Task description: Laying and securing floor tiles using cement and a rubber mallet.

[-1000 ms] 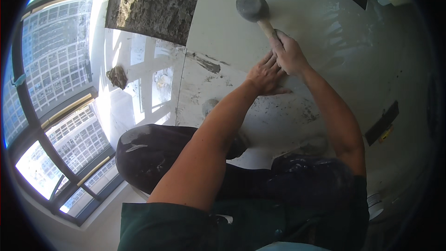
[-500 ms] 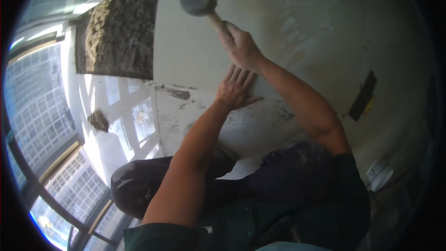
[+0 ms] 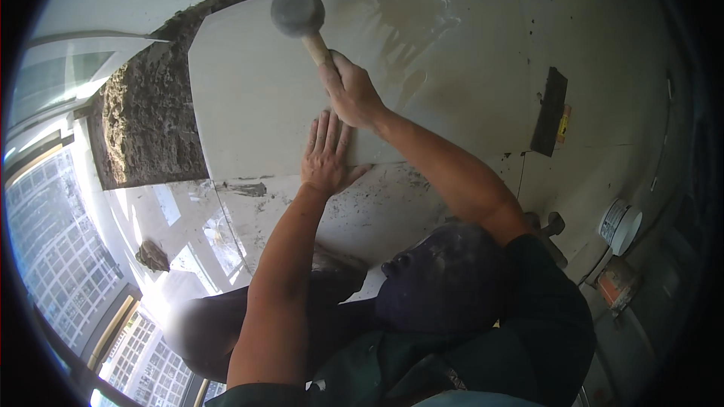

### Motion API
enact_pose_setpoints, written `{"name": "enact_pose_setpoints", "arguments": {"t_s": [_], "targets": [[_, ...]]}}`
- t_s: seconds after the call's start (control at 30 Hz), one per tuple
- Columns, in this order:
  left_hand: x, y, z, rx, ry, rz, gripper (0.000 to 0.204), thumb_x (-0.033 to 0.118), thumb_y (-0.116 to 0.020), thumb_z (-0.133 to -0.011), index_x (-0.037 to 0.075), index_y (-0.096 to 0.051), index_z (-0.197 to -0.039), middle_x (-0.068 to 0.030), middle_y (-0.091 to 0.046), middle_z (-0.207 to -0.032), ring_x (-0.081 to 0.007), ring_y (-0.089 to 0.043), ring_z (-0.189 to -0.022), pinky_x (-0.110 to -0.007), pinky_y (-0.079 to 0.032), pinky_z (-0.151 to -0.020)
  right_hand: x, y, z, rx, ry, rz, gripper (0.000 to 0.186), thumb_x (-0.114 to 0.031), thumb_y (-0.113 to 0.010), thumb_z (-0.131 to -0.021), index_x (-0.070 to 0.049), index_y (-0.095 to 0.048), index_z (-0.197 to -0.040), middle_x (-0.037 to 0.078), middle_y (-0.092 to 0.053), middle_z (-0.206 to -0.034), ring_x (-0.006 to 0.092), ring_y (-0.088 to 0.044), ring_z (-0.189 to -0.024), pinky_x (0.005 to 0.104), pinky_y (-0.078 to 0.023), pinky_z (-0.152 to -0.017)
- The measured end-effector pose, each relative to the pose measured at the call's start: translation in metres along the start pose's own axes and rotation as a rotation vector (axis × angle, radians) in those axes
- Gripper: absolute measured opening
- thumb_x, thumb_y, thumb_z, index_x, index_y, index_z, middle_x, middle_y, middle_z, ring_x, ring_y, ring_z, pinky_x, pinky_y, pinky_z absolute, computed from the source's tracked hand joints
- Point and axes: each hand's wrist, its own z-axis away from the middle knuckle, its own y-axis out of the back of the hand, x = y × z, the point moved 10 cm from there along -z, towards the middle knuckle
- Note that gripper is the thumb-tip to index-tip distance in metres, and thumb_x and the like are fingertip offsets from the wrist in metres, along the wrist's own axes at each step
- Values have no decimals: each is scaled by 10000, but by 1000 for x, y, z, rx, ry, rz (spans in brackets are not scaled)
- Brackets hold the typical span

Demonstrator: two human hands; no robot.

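My right hand (image 3: 352, 92) is closed round the wooden handle of a rubber mallet (image 3: 298, 12), whose dark grey head is over the far part of a large pale floor tile (image 3: 256, 83). Flat on that tile, near its close edge, lies my left hand (image 3: 328, 158) with the fingers stretched out forward. The right wrist passes just beyond the left fingertips. A joint line with grey mortar smears (image 3: 245, 189) runs between this tile and the dusty tiles nearer to me. Whether the mallet head touches the tile I cannot tell.
Rough mortar bed (image 3: 151, 117) lies exposed left of the tile. A dark notched trowel (image 3: 550, 111) rests on the right. Farther right stand a white tub (image 3: 621, 227) and an orange-and-grey object (image 3: 617, 285). A mortar lump (image 3: 152, 255) sits at left, near the windows (image 3: 64, 234).
The view has shifted, so the tile and trowel appear farther left and more shows at right. My right hand still grips the mallet, and my left hand stays flat on the tile.
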Motion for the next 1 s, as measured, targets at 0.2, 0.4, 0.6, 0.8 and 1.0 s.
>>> {"name": "enact_pose_setpoints", "arguments": {"t_s": [0.2,0.4,0.6,0.8,1.0], "targets": [[4,1,0,21,-10,2,1011,704,-586,-799,66,-283,-1523,-210,-203,-1592,-363,-145,-1495,-485,-92,-1228,19,25,14,-1,-121,-124,295,-313,-440,-1038,-31,-515,-998,-18,-473,-666,60,-440,-508,238,-389,-439],[1,2,-1,4,-12,-7,1064,654,-642,-790,32,-204,-1533,-257,-171,-1586,-404,-133,-1487,-510,-99,-1218,33,73,17,195,-118,-219,265,-304,-428,-1046,-50,-495,-1013,-22,-452,-639,64,-423,-431,250,-356,-361],[14,-1,-7,13,-46,-34,1073,651,-646,-780,18,-210,-1528,-260,-168,-1586,-396,-119,-1490,-509,-87,-1221,28,123,39,406,27,-156,276,-313,-419,-1052,-57,-497,-985,-29,-456,-627,65,-420,-429,254,-363,-368],[14,1,-4,5,-57,-109,1058,658,-609,-810,3,-189,-1526,-274,-150,-1584,-421,-103,-1486,-525,-82,-1218,16,133,56,448,39,-219,296,-324,-416,-1054,-58,-491,-951,-29,-464,-637,61,-430,-471,254,-380,-416],[17,0,0,24,-65,-124,1048,653,-588,-827,-20,-185,-1521,-307,-159,-1568,-455,-107,-1475,-551,-91,-1208,33,157,79,449,-85,-154,268,-302,-443,-1045,-47,-492,-977,-23,-473,-649,62,-443,-504,262,-391,-453]]}}
